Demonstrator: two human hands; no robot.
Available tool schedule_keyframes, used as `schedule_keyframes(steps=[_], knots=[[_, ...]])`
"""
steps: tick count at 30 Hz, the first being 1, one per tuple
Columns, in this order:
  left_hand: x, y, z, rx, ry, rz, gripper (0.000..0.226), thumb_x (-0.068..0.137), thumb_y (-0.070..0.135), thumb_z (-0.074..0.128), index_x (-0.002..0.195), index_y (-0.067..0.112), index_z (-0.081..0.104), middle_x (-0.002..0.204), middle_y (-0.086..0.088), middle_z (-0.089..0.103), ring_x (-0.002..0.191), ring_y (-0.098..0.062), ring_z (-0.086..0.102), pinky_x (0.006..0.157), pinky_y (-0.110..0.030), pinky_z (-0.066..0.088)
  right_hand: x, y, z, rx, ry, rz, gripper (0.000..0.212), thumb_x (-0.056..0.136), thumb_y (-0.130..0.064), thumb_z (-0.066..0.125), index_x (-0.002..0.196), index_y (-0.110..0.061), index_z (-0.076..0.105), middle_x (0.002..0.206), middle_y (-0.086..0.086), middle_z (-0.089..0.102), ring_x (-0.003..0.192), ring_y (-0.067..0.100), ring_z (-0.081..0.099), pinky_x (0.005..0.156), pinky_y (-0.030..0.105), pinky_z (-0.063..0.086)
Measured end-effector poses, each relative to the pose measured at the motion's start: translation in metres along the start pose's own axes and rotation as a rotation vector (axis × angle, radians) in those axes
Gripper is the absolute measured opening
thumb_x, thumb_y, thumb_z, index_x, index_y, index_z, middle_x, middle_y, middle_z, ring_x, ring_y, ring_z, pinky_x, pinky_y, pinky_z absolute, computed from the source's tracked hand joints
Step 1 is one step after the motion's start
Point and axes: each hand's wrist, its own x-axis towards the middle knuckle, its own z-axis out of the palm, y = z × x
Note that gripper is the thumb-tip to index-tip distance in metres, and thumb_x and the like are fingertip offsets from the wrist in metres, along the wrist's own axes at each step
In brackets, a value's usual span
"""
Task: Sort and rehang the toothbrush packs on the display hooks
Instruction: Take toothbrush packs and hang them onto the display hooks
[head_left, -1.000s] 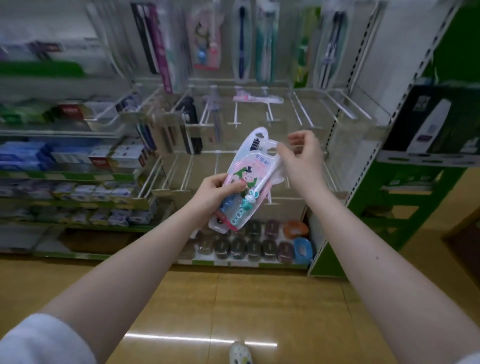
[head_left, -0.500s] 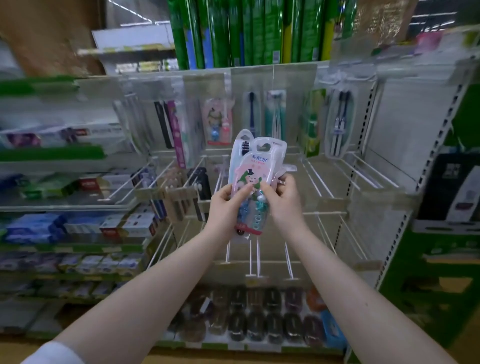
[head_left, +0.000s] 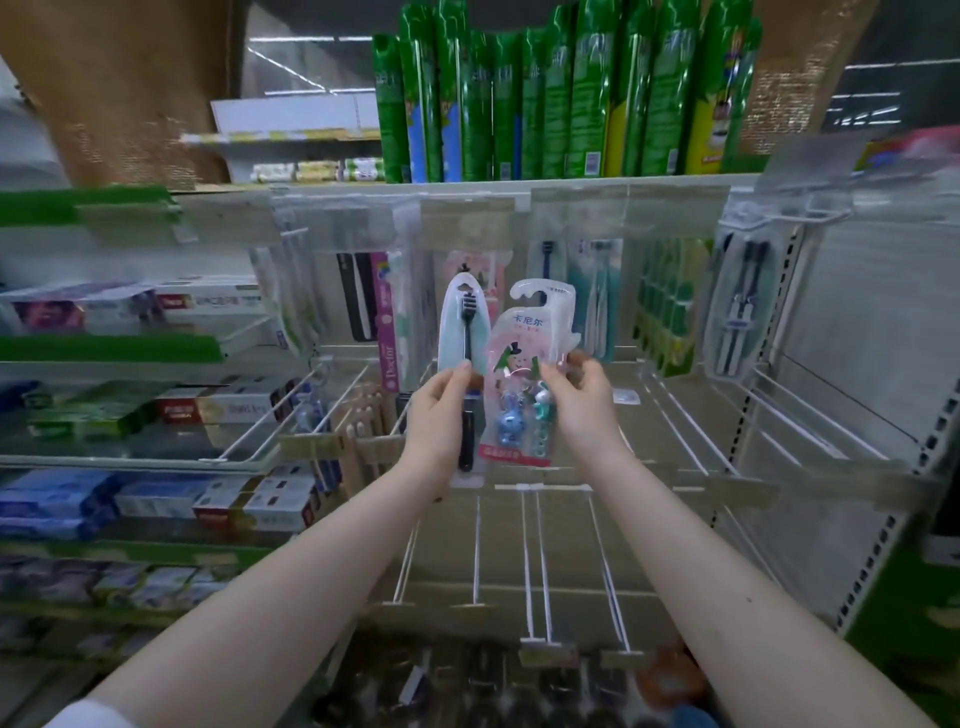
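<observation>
Now the packs, stacked half a second ago, are split: left hand (head_left: 439, 415) pinches the black-brush pack (head_left: 464, 322), right hand (head_left: 582, 400) pinches the pink pack (head_left: 524, 353), both raised before the display hooks (head_left: 535, 545), seemingly sorted for hanging.

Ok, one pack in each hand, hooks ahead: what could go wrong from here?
Right hand pinches the pink pack at its edge; it could twist or drop. Left hand holds the black pack, so neither is free to steady a hook. Bare hooks jut under both forearms and may snag.
</observation>
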Motion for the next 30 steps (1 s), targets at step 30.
schedule_keyframes(steps=[30], knots=[[0.102, -0.018, -0.068, 0.125, -0.175, 0.161, 0.017, 0.093, 0.008, 0.052, 0.085, 0.022, 0.047, 0.065, -0.003, 0.045, 0.043, -0.012, 0.034, 0.035, -0.016, 0.027, 0.081, -0.027, 0.084, -0.159, 0.377, -0.121, 0.042, 0.098, -0.008, 0.043, 0.138, -0.017, 0.037, 0.117, 0.010, 0.054, 0.108, 0.031, 0.056, 0.083, 0.034, 0.050]])
